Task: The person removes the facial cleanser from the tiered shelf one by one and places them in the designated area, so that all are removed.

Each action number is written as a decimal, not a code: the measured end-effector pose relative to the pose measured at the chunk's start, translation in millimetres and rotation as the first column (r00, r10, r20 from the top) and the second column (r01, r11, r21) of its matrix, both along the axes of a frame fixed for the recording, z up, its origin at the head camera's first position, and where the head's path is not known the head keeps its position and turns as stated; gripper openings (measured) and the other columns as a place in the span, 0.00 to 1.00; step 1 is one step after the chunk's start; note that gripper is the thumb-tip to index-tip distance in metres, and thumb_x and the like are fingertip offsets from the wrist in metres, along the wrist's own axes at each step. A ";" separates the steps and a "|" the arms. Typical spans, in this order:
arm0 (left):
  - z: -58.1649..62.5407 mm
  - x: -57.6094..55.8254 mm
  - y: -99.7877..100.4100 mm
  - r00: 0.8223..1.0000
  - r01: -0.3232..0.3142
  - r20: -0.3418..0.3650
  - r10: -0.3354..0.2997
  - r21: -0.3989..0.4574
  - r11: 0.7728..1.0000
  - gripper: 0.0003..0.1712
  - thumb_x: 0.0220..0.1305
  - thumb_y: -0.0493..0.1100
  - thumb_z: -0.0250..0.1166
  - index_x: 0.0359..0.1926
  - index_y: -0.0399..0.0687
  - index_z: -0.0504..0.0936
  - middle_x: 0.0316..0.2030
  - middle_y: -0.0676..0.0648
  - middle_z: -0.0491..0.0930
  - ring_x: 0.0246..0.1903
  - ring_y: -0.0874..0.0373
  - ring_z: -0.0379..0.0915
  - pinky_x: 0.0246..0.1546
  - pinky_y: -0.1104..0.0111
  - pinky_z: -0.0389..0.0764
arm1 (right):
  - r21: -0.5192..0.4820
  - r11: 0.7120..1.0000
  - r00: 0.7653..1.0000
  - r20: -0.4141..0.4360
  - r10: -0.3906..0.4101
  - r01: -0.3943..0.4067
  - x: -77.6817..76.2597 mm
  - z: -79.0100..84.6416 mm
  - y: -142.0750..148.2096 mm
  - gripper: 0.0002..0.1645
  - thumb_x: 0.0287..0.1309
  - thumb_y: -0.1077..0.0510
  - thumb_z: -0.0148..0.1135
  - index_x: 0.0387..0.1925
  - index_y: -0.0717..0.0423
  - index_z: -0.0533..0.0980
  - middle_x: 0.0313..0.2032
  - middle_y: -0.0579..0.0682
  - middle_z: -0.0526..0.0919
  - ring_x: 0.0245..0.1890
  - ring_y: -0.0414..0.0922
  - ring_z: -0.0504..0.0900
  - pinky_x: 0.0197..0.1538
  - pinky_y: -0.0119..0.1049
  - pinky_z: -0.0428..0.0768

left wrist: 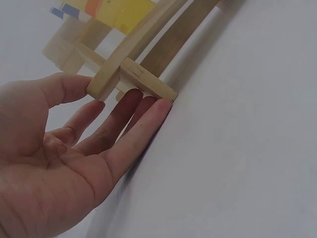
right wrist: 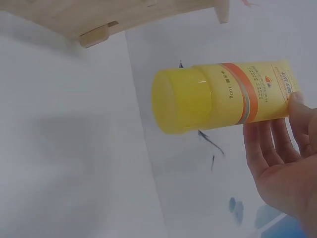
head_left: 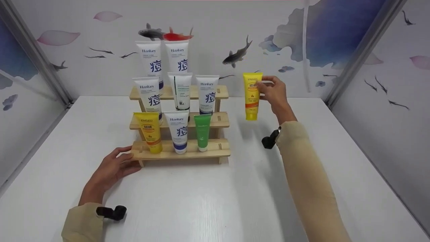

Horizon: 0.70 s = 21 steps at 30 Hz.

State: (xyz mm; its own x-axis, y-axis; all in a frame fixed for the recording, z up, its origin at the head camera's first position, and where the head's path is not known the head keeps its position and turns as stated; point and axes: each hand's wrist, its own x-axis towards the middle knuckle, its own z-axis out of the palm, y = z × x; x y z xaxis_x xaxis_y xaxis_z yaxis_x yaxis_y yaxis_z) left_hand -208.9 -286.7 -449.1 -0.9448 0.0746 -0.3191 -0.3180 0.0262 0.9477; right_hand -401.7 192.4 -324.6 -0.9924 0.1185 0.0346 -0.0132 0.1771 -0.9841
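Observation:
My right hand (head_left: 273, 92) pinches a yellow squeeze tube (head_left: 252, 104) by its upper side, thumb in front. The tube is held upright in the air to the right of the rack, cap down; in the right wrist view its yellow cap (right wrist: 181, 100) points left. At the left end of the three-tier wooden rack (head_left: 201, 155), my left hand (head_left: 114, 168) grips the lowest shelf. In the left wrist view, the thumb (left wrist: 72, 89) meets the shelf's end and the other fingers (left wrist: 143, 129) lie against the rack's side piece (left wrist: 148, 82).
The bottom tier carries another yellow tube (head_left: 150, 132), a white tube (head_left: 178, 132) and a small green tube (head_left: 202, 132). White tubes stand on the middle tier (head_left: 220, 119) and on the left of the top tier (head_left: 221, 91). A white wall panel with painted fish (head_left: 237, 55) rises behind the white table (head_left: 188, 201).

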 end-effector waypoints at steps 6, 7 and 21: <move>-3.3 2.2 -1.7 1.000 -0.001 -0.005 0.001 0.008 1.000 0.37 0.77 0.52 0.53 0.79 0.49 0.49 0.74 0.32 0.57 0.54 0.60 0.80 0.59 0.65 0.82 | 0.013 1.000 0.996 0.084 0.013 -0.014 -3.3 -27.1 2.2 0.26 0.70 0.50 0.59 0.65 0.52 0.67 0.59 0.56 0.79 0.52 0.48 0.82 0.61 0.42 0.83; -3.5 2.3 -1.8 1.000 -0.002 -0.004 0.002 0.009 1.000 0.37 0.77 0.51 0.53 0.79 0.49 0.49 0.74 0.32 0.57 0.54 0.60 0.80 0.59 0.65 0.82 | 0.015 1.000 0.995 0.098 0.013 -0.015 -3.6 -31.0 2.3 0.26 0.70 0.50 0.59 0.65 0.52 0.68 0.59 0.56 0.79 0.51 0.48 0.82 0.60 0.42 0.84; -1.8 -1.6 -1.3 1.000 -0.008 0.005 0.008 0.005 1.000 0.35 0.78 0.49 0.52 0.78 0.49 0.50 0.75 0.33 0.57 0.54 0.59 0.80 0.58 0.64 0.83 | 0.078 0.997 0.955 0.295 0.001 -0.025 -7.8 -81.2 12.4 0.30 0.70 0.49 0.59 0.69 0.51 0.66 0.64 0.56 0.75 0.58 0.49 0.80 0.57 0.37 0.85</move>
State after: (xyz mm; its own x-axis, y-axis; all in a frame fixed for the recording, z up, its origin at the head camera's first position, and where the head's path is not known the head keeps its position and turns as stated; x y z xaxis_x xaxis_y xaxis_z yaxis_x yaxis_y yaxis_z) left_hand -210.4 -288.1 -450.9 -0.9436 0.0687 -0.3239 -0.3234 0.0185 0.9461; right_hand -409.5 204.9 -405.8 -0.9613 0.1143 -0.2508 0.2725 0.2567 -0.9273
